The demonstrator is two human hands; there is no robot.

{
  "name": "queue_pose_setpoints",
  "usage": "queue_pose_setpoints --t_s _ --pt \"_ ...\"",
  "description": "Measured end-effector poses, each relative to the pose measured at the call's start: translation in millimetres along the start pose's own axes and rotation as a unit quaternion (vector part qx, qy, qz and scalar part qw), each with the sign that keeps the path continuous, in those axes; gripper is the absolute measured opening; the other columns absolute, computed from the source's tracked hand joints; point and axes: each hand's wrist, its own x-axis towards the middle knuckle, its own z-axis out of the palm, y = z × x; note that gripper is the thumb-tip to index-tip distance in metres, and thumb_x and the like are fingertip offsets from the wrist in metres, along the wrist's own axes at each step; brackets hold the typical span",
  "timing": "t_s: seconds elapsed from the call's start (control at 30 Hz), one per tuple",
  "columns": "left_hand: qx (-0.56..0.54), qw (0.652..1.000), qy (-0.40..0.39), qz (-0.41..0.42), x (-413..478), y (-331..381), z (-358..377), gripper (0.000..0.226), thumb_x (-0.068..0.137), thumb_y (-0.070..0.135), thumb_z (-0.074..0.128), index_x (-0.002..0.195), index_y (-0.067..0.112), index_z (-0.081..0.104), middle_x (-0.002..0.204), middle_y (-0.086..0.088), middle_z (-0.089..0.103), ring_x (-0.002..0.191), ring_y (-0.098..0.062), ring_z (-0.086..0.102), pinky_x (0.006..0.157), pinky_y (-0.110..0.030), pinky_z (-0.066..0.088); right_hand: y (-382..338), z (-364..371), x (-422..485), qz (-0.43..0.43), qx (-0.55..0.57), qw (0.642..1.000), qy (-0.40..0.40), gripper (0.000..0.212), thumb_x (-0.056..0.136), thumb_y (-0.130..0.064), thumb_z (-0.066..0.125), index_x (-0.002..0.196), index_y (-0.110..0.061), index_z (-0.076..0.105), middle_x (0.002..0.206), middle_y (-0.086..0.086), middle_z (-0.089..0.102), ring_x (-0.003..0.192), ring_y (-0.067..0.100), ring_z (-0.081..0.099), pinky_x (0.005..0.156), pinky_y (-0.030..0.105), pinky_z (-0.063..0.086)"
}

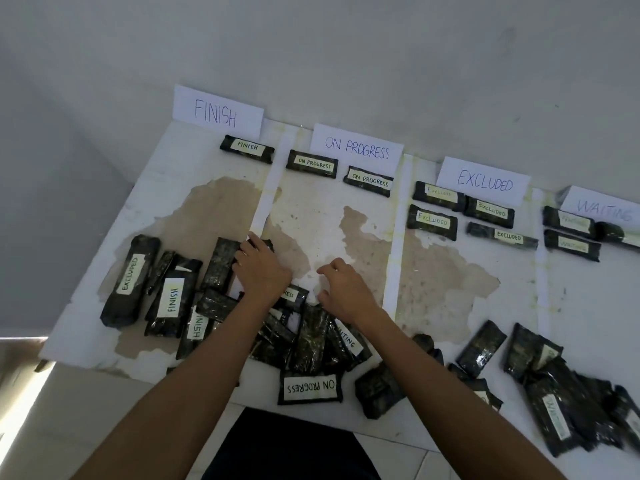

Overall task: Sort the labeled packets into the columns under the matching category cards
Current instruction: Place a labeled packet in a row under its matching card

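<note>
Four white category cards stand along the wall: FINISH (216, 112), ON PROGRESS (356, 152), EXCLUDED (485, 181) and WAITING (604, 209). Dark labeled packets lie under them: one FINISH packet (247, 148), two ON PROGRESS packets (311, 164), several EXCLUDED packets (433, 221) and WAITING packets (571, 240). An unsorted pile (311, 341) covers the near edge, with an EXCLUDED packet (130, 282) and a FINISH packet (171, 299) at the left. My left hand (261, 268) curls its fingers over a dark packet (266, 243) whose label is hidden. My right hand (343, 289) hovers over the table, loosely curled, holding nothing.
White paper strips (393, 237) divide the worn white table (207, 209) into columns. A second heap of packets (554, 393) lies at the near right. An upside-down ON PROGRESS packet (310, 386) sits at the front edge. A grey wall rises behind the cards.
</note>
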Motion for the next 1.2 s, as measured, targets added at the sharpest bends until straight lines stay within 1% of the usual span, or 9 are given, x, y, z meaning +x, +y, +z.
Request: queue_pose_setpoints --t_s 0.13,0.27,0.4,0.47,0.63,0.8,0.93,1.07,1.2 --pt "-0.011 0.999 -0.002 0.034 2.8 -5.4 0.6 0.087 0.086 0.020 0.059 0.144 -0.007 0.000 0.147 -0.028 0.018 0.130 -0.043 0.029 0.101 -0.040 0.038 -9.0 2.8 2.2 -0.001 0.000 1.000 -0.002 0.048 0.085 -0.014 0.053 0.133 -0.010 0.046 0.126 0.012 0.046 0.112 0.031 0.048 0.093 0.039 0.043" --pt "-0.074 0.993 -0.013 0.095 4.7 -13.1 -15.3 0.090 0.080 0.007 0.064 0.144 -0.005 0.002 0.142 -0.027 0.022 0.127 -0.041 0.031 0.101 -0.041 0.040 -20.5 1.5 11.0 -0.023 -0.008 0.999 0.021 0.049 0.085 -0.014 0.053 0.134 -0.011 0.046 0.126 0.013 0.047 0.110 0.030 0.049 0.092 0.039 0.044" --pt "-0.116 0.980 0.028 0.158 15.9 -34.6 -36.0 0.065 0.072 0.001 0.068 0.129 -0.001 0.035 0.118 -0.020 0.046 0.108 -0.036 0.046 0.085 -0.042 0.048 -37.4 -3.1 26.0 -0.050 -0.016 0.998 0.043 0.050 0.086 -0.017 0.053 0.135 -0.012 0.045 0.127 0.013 0.046 0.109 0.031 0.049 0.092 0.041 0.044" --pt "-0.104 0.979 0.032 0.173 24.1 -47.6 -49.8 0.055 0.071 0.000 0.068 0.121 0.002 0.044 0.113 -0.018 0.049 0.106 -0.034 0.047 0.084 -0.043 0.046 -48.1 -5.2 38.1 -0.057 -0.015 0.997 0.057 0.049 0.086 -0.018 0.054 0.134 -0.012 0.045 0.127 0.013 0.046 0.108 0.030 0.049 0.091 0.040 0.044" --pt "-0.095 0.977 0.008 0.191 64.0 -79.7 -77.1 0.059 0.067 0.000 0.069 0.121 0.010 0.048 0.112 -0.014 0.043 0.105 -0.033 0.045 0.083 -0.049 0.051 -78.1 -1.5 82.4 -0.066 0.001 0.995 0.077 0.047 0.086 -0.018 0.054 0.132 -0.011 0.047 0.129 0.014 0.046 0.110 0.032 0.049 0.092 0.041 0.040" --pt "-0.042 0.972 0.034 0.228 123.6 -115.5 -101.7 0.064 0.072 -0.003 0.066 0.131 0.009 0.046 0.116 -0.018 0.044 0.107 -0.034 0.043 0.088 -0.045 0.047 -105.4 13.4 133.9 -0.060 -0.004 0.991 0.117 0.048 0.085 -0.019 0.057 0.132 -0.006 0.050 0.138 0.021 0.045 0.128 0.036 0.043 0.106 0.046 0.035" --pt "0.014 0.963 0.055 0.264 185.0 -132.8 -122.8 0.066 0.071 -0.005 0.064 0.133 0.006 0.045 0.121 -0.018 0.051 0.111 -0.037 0.042 0.092 -0.046 0.041 -115.2 27.4 174.7 -0.051 -0.013 0.985 0.165 0.042 0.082 -0.019 0.058 0.120 -0.002 0.058 0.129 0.025 0.054 0.122 0.042 0.049 0.101 0.052 0.041" --pt "0.051 0.957 0.090 0.272 241.0 -134.7 -141.1 0.067 0.071 -0.008 0.059 0.134 0.011 0.046 0.126 -0.013 0.052 0.114 -0.037 0.041 0.091 -0.043 0.035 -109.7 45.4 199.4 -0.031 -0.024 0.984 0.173 0.042 0.088 -0.025 0.046 0.125 -0.006 0.054 0.139 0.021 0.046 0.134 0.039 0.037 0.109 0.051 0.034" --pt "0.040 0.948 0.086 0.303 285.1 -130.1 -149.1 0.066 0.071 -0.012 0.055 0.133 0.011 0.047 0.127 -0.012 0.054 0.113 -0.036 0.041 0.090 -0.040 0.035 -101.3 58.5 204.6 -0.027 -0.005 0.981 0.193 0.048 0.089 -0.031 0.045 0.133 -0.012 0.050 0.147 0.013 0.040 0.141 0.031 0.025 0.115 0.043 0.020"
